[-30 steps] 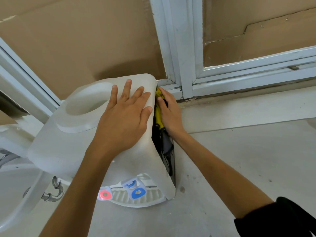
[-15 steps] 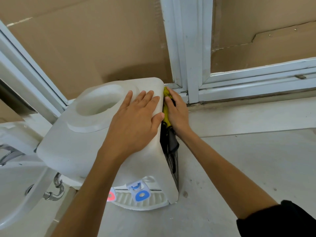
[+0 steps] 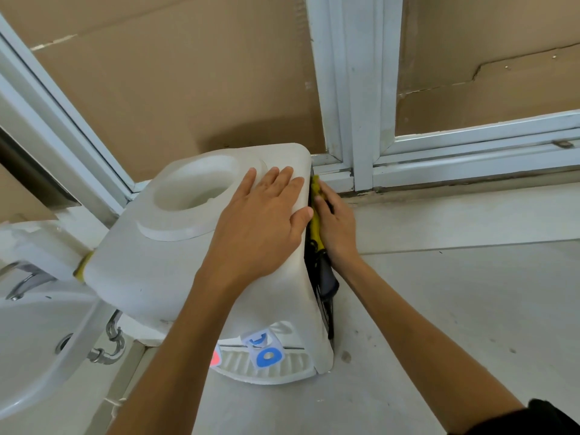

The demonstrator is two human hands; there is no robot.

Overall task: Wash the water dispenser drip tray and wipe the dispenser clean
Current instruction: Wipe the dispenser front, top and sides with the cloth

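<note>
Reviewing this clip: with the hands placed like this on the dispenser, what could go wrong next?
1. The right hand presses the yellow cloth against the dispenser's black side panel; fingers or cloth might snag there.
2. The dispenser stands next to the sink; a hard push could shift it that way, though the left hand steadies it.

Two bare forearms enter from the lower edge. The left hand (image 3: 263, 221) and right hand (image 3: 337, 227) carry no gloves, rings or watch. A black sleeve (image 3: 539, 420) covers the right upper arm at the lower right corner.
</note>
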